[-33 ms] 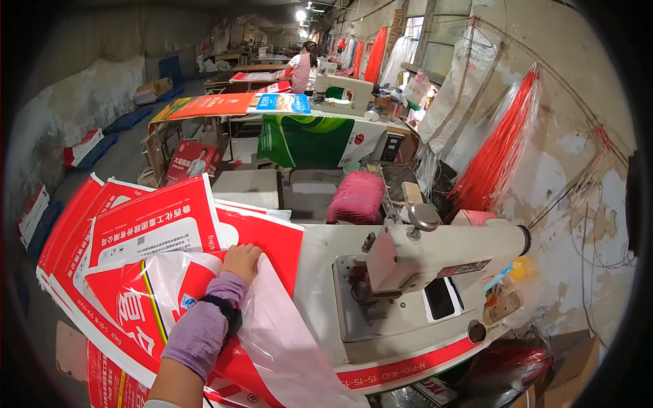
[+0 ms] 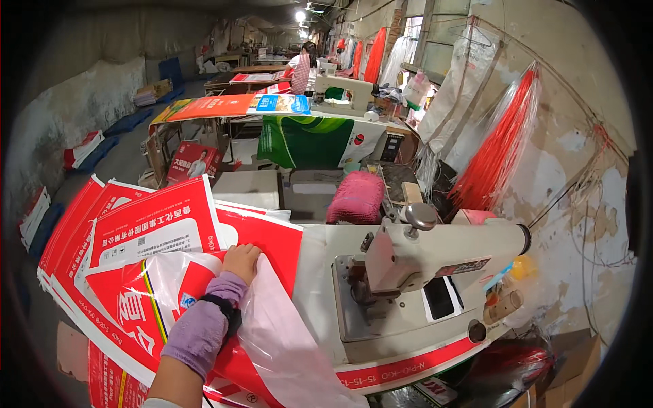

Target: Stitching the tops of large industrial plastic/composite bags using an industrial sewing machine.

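My left hand [image 2: 241,262] reaches in from the lower edge, with a purple cuff [image 2: 198,333] and a black band [image 2: 232,315] at the wrist. Its fingers are curled over the edge of a red and white printed sack [image 2: 204,275], whose pale pink-white underside [image 2: 282,326] is folded up beside the hand. Beneath lie more red and white sacks [image 2: 153,219], fanned out to the left. To the right of the hand stands a cream industrial sewing machine [image 2: 435,255]; the sack is apart from its needle area. My right hand is out of view.
On the machine table lies a dark phone [image 2: 441,298]. Behind it sits a pink wrapped bundle [image 2: 356,197]. Red and clear strands [image 2: 500,143] hang from the right wall. Further off are a green sack [image 2: 306,141], another sewing machine [image 2: 343,92] and a person [image 2: 301,71].
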Tool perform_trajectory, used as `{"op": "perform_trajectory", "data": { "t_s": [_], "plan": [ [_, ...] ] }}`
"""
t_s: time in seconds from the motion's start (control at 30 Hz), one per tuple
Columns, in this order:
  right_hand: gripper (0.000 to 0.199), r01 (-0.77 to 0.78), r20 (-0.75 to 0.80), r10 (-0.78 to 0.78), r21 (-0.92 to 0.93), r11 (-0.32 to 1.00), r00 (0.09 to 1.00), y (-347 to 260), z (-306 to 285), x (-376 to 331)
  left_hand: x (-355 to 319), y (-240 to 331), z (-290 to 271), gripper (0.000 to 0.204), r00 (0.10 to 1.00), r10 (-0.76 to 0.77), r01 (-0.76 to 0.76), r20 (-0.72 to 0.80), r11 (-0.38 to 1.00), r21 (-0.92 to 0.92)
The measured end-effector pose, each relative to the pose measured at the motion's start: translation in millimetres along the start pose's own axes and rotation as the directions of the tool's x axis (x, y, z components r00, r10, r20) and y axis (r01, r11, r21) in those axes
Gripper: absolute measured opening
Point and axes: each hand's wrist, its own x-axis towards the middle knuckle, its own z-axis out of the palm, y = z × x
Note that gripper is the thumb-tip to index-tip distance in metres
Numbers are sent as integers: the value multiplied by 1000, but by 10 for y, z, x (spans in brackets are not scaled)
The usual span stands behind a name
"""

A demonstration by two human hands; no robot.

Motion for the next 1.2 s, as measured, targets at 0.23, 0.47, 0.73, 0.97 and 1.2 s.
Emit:
{"op": "perform_trajectory", "data": {
  "t_s": [0.23, 0.47, 0.73, 0.97, 1.2],
  "plan": [
    [33, 373, 159, -344, -541, 754, 925, 514, -613, 118, 768, 167, 15, 19, 851, 210, -156, 481, 976, -149],
    [33, 253, -228, -365, -405, 878, 903, 629, -1021, -516, 1100, 1306, 99, 26, 680, 648, -433, 342, 732, -526],
    [47, 358, 202, -614, -923, 140, 763, 522, -1373, -631, 566, 1408, 673, 28, 858, 493, -337, 141, 749, -571],
    [37, 290, 39, -391, -739, 608, 919, 751, -1452, -799, 565, 1315, 322, 45, 606, 715, -606, 350, 699, -379],
    [36, 362, -69, -492, -592, 720, 868, 489, -1135, -517, 631, 2174, 132, 17, 744, 287, -490, 604, 848, 202]
  ]
}}
